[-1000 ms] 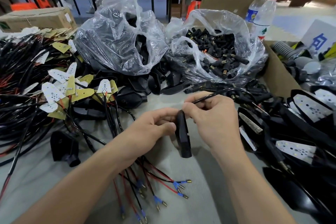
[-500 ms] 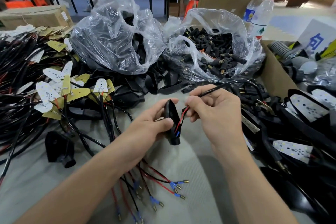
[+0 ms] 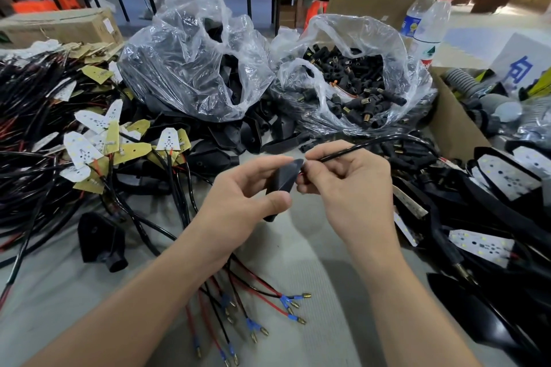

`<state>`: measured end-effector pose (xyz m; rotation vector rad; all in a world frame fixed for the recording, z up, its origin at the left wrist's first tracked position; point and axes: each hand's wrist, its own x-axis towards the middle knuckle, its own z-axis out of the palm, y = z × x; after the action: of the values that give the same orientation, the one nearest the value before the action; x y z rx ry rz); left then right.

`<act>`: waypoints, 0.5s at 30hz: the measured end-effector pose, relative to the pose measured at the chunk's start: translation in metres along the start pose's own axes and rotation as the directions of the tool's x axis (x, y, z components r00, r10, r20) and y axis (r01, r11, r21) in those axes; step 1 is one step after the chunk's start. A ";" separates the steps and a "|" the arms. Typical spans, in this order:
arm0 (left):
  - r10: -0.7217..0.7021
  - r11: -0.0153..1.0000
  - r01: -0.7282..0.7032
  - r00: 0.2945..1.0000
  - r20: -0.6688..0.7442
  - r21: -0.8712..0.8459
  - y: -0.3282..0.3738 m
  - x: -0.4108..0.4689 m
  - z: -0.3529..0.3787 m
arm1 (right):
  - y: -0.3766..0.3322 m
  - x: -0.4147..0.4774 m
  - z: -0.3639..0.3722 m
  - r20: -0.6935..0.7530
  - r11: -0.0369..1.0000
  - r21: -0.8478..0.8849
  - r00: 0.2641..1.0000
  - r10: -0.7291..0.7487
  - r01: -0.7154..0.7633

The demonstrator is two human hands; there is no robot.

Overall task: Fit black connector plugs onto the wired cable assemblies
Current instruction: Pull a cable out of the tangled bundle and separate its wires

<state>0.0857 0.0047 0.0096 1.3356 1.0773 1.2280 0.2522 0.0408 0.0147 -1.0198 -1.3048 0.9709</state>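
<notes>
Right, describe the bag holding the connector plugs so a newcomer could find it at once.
Start at the two clear plastic water bottles at the table's far right. Left of them stand two clear plastic bags; take the right-hand bag. Its open mouth shows small black barrel-shaped plugs with brass ends, whereas the left-hand bag holds bigger black shells.

Matt black plastic housing, glossy clear bag
</notes>
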 end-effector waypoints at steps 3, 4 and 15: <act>0.054 0.999 -0.054 0.998 -0.036 0.002 -0.003 0.000 0.001 | -0.001 -0.002 0.002 0.024 0.996 0.010 0.996 0.085 -0.085; 0.066 0.998 -0.066 0.996 -0.055 0.016 -0.003 0.000 0.001 | -0.001 -0.002 0.002 0.002 0.996 -0.026 0.996 0.090 -0.090; 0.155 0.980 -0.126 0.969 -0.194 0.156 -0.001 -0.002 0.006 | 0.000 -0.006 0.016 -0.083 0.973 -0.211 0.994 0.074 -0.090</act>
<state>0.0914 0.0023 0.0079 1.4371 1.2526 1.4419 0.2365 0.0353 0.0125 -1.2728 -1.3336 0.8575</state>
